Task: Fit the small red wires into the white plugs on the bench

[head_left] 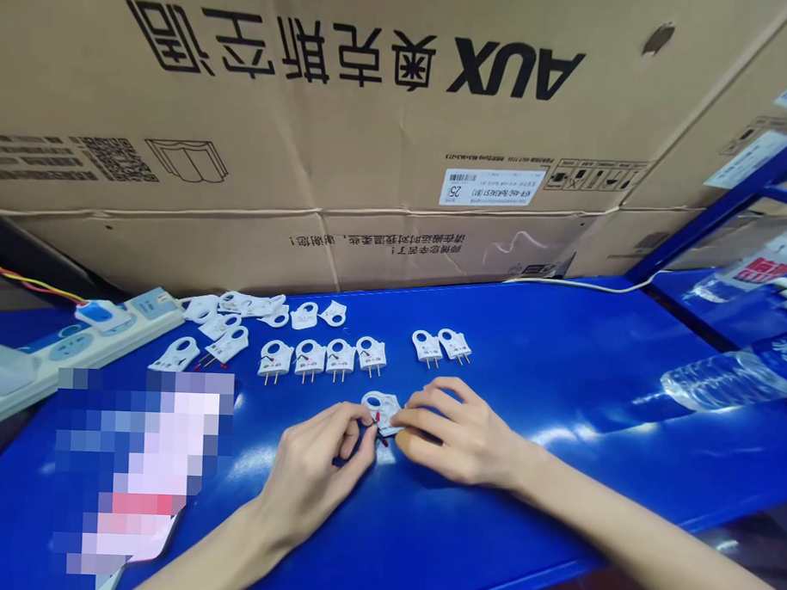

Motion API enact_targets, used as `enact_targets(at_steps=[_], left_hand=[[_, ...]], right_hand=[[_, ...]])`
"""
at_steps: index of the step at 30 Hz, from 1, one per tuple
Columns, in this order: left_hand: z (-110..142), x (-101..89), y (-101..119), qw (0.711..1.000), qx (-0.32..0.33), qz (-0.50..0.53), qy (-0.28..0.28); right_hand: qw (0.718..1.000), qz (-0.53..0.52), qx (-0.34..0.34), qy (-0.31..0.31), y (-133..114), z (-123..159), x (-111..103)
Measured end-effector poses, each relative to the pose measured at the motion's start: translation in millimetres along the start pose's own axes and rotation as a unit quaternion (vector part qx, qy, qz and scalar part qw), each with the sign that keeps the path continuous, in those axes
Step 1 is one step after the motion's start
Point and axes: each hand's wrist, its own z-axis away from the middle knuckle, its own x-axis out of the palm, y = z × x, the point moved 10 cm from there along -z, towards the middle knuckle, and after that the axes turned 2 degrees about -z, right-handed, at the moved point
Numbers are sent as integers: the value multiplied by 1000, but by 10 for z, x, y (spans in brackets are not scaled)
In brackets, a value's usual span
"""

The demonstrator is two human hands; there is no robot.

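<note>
Between right hand [459,433] and bottle [713,381], open blue tabletop [578,362].

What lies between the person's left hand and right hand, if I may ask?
In the head view, a white piece with a round hole lies between the left hand and the right hand; red-tipped leads show there too.

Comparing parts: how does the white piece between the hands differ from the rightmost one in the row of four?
Contact: the handled piece has the left hand and right hand at it; the row piece lies untouched on the blue table.
Ends: the handled piece shows red-tipped leads; the row piece shows two metal prongs pointing toward the person.
Shared: both are white with a round opening.
</note>
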Motion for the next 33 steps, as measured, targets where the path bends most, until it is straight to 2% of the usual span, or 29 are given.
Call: enact_targets(at_steps=[4, 10, 13, 20, 24, 30, 33], left_hand=[[7, 16, 13, 1000, 4, 1, -9], [11, 132, 0, 997, -6, -19, -72], [5, 148, 10, 996, -4, -26, -83], [2, 191, 19, 993, 4, -60, -97], [11, 205, -19, 993, -17, -60, -101], [-10, 164, -42, 994, -33, -60, -85], [-21, 131, -80, 994, -52, -64, -75]], right_hand=[[999, -10, 48, -16, 187, 49, 10], [967, -101, 232, 10, 770, 266, 70], [955, -108, 276, 20, 919, 327, 130], [951, -99, 291, -11, 950, 268, 356], [957, -79, 277, -40, 926, 236, 475], [960, -47, 272, -48, 882, 232, 455], [966, -41, 246, -75, 770, 186, 484]])
